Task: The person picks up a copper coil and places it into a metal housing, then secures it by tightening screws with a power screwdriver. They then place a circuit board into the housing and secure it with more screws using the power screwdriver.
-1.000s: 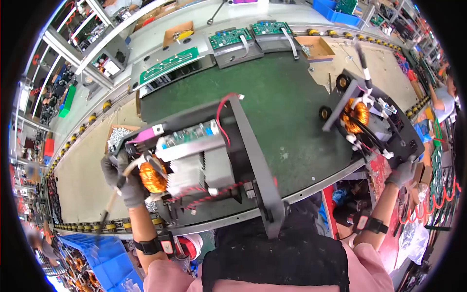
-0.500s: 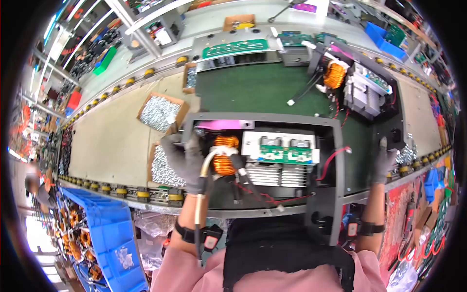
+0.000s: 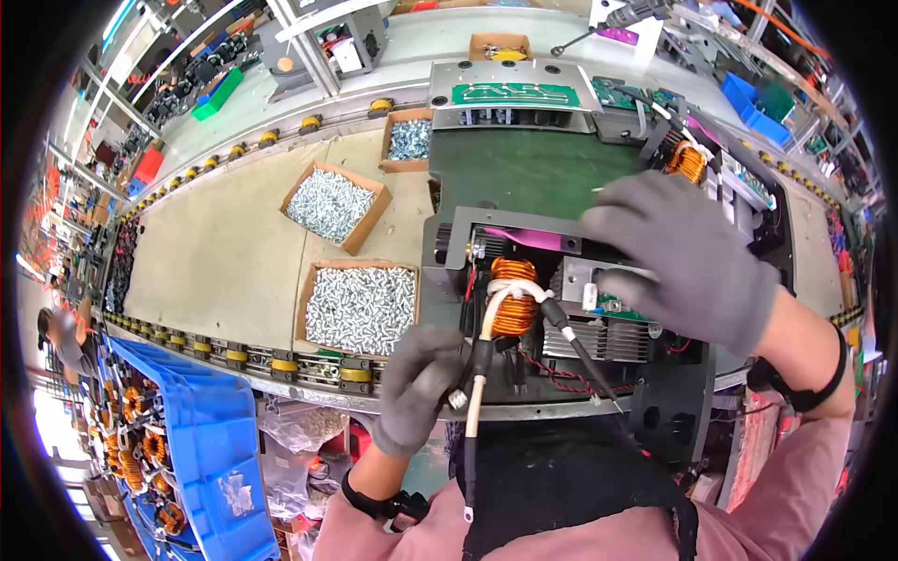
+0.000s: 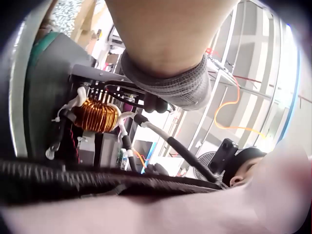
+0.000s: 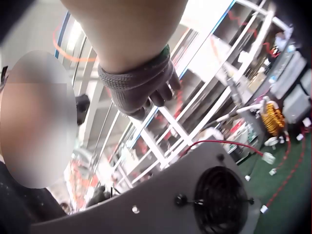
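The left gloved hand (image 3: 418,388) has curled fingers at the near left corner of a dark metal chassis (image 3: 675,397) and pinches a black cable ending in a white connector (image 3: 457,399). Beside it, a copper coil (image 3: 514,297) sits in the chassis, with white and black leads hanging over the front edge. The right gloved hand (image 3: 687,262) hovers above the chassis's right part, fingers loosely bent and holding nothing visible, partly covering a green board and heat sink (image 3: 599,338). A fan (image 5: 222,200) shows in the right wrist view.
Boxes of screws (image 3: 363,309) stand left of the chassis. A second unit with a copper coil (image 3: 687,162) lies behind the right hand. Further back is a metal panel with a green board (image 3: 516,93). A blue bin (image 3: 210,458) is at the lower left.
The near chassis, turned square, sits flat beside the screw boxes. The second unit has been pushed back. The right hand left it and moved over the near chassis; the left hand now pinches a cable.
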Tool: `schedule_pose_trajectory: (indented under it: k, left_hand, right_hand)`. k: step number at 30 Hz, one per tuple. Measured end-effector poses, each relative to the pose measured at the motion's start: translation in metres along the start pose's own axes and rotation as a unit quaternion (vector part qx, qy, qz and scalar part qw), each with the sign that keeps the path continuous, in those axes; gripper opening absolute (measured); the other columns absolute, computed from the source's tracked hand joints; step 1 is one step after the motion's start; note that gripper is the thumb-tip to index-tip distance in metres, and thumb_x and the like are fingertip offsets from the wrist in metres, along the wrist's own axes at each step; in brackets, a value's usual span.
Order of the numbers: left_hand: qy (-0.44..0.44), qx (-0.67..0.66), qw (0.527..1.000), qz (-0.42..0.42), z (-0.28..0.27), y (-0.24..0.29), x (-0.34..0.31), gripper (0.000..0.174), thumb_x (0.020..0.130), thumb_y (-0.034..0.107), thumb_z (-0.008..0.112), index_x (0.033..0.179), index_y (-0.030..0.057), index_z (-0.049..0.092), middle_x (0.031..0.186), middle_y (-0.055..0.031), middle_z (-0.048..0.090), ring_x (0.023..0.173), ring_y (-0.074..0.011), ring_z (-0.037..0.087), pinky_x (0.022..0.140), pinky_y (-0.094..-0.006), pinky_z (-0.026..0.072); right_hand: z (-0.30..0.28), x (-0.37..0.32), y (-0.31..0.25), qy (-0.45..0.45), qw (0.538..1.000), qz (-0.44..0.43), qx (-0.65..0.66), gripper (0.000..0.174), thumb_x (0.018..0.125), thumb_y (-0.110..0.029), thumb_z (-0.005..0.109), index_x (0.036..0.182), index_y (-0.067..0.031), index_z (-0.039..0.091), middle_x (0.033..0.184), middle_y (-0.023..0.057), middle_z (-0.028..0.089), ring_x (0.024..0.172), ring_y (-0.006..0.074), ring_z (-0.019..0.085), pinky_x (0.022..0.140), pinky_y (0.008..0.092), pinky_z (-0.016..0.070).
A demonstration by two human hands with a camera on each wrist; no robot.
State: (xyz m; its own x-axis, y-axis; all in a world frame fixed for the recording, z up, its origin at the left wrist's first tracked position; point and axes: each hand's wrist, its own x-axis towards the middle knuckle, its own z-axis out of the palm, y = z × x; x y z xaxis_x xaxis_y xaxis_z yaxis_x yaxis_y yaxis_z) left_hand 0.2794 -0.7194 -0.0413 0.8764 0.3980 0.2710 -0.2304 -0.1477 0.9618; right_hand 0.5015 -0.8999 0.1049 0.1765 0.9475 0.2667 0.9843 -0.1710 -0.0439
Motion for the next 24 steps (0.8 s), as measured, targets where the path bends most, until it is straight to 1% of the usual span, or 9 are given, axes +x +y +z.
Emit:
schedule_pose_trajectory:
  k: [2,3,6,8,10,16,19,22,24]
  left_hand:
    - [0.056,-0.183,0.957,-0.216,0.003,-0.01,-0.006,0.025,0.095,0.02,0.054,0.111,0.0015,0.053,0.073,-0.001,0.049,0.057,-0.0066,0.044,0.05,-0.0198,0.0357]
    - [0.073,-0.219,0.933,-0.276,0.001,-0.003,-0.006,0.026,0.095,0.021,0.054,0.111,0.0006,0.053,0.072,0.0005,0.048,0.06,-0.0056,0.042,0.054,-0.0193,0.0351]
    - [0.094,-0.187,0.932,-0.297,-0.008,-0.014,-0.004,0.031,0.094,0.021,0.056,0.117,-0.0003,0.053,0.074,-0.0006,0.051,0.062,-0.0068,0.046,0.058,-0.0224,0.042]
    - [0.11,-0.131,0.948,-0.27,-0.009,-0.017,0.007,0.035,0.091,0.019,0.06,0.12,0.0004,0.055,0.077,-0.0039,0.057,0.062,-0.0089,0.051,0.057,-0.0256,0.0458]
    - [-0.041,0.042,0.964,-0.261,-0.008,-0.015,0.018,0.038,0.092,0.015,0.059,0.125,-0.001,0.052,0.083,-0.0049,0.06,0.064,-0.0119,0.057,0.059,-0.0266,0.0478]
    - [-0.014,0.123,0.955,-0.268,-0.01,-0.011,0.027,0.02,0.083,0.014,0.068,0.095,-0.0015,0.063,0.088,-0.0056,0.061,0.073,-0.0113,0.057,0.067,-0.0271,0.0485]
    - [-0.03,0.216,0.968,-0.123,-0.009,0.001,0.03,0.016,0.081,0.009,0.065,0.095,0.0007,0.062,0.085,-0.0053,0.059,0.072,-0.0105,0.055,0.067,-0.0267,0.0477]
    - [0.014,0.068,0.982,-0.176,0.001,-0.005,0.038,0.018,0.083,0.008,0.062,0.1,0.0013,0.062,0.088,-0.0086,0.06,0.075,-0.0128,0.057,0.067,-0.0288,0.0479]
    - [0.026,0.08,0.987,-0.137,0.008,-0.013,0.039,0.022,0.086,0.009,0.058,0.106,0.0014,0.061,0.09,-0.0105,0.062,0.078,-0.0142,0.06,0.067,-0.031,0.048]
  right_hand:
    - [0.026,0.02,-0.007,-0.025,0.991,-0.067,-0.109,0.027,0.076,-0.022,0.068,0.099,-0.0095,0.061,0.1,0.0075,0.055,0.099,0.0256,0.054,0.079,0.0359,0.0431]
    - [0.037,0.028,-0.011,-0.029,0.991,-0.075,-0.112,0.027,0.076,-0.022,0.068,0.099,-0.0095,0.061,0.1,0.0075,0.055,0.099,0.0256,0.054,0.079,0.0359,0.0431]
    - [0.057,0.046,-0.023,-0.048,0.962,-0.136,-0.231,0.019,0.081,-0.022,0.061,0.097,-0.0125,0.063,0.098,0.0035,0.055,0.097,0.0201,0.053,0.074,0.0327,0.0416]
    - [0.06,0.053,-0.03,-0.013,0.939,-0.148,-0.311,0.011,0.082,-0.018,0.057,0.089,-0.0132,0.063,0.096,0.0019,0.054,0.094,0.0183,0.052,0.069,0.0316,0.0401]
    - [0.064,0.056,-0.033,-0.023,0.94,-0.14,-0.311,0.009,0.081,-0.018,0.058,0.087,-0.0132,0.063,0.095,0.0019,0.053,0.093,0.0182,0.052,0.068,0.0316,0.0399]
    - [0.066,0.057,-0.033,-0.045,0.938,-0.135,-0.316,0.008,0.079,-0.018,0.059,0.083,-0.0127,0.063,0.092,0.0031,0.052,0.088,0.0182,0.053,0.065,0.0308,0.0399]
    - [0.068,0.053,-0.032,-0.025,0.935,-0.145,-0.322,0.012,0.077,-0.018,0.06,0.088,-0.0125,0.061,0.092,0.0039,0.051,0.084,0.0183,0.054,0.063,0.0304,0.0421]
    - [0.076,0.05,-0.038,-0.018,0.931,-0.113,-0.347,0.02,0.077,-0.018,0.06,0.096,-0.0127,0.058,0.092,0.0043,0.051,0.082,0.0183,0.054,0.061,0.0303,0.0442]
    - [0.078,0.049,-0.038,-0.026,0.922,-0.084,-0.378,0.024,0.077,-0.018,0.06,0.1,-0.013,0.057,0.092,0.0044,0.051,0.081,0.0181,0.055,0.061,0.0303,0.0451]
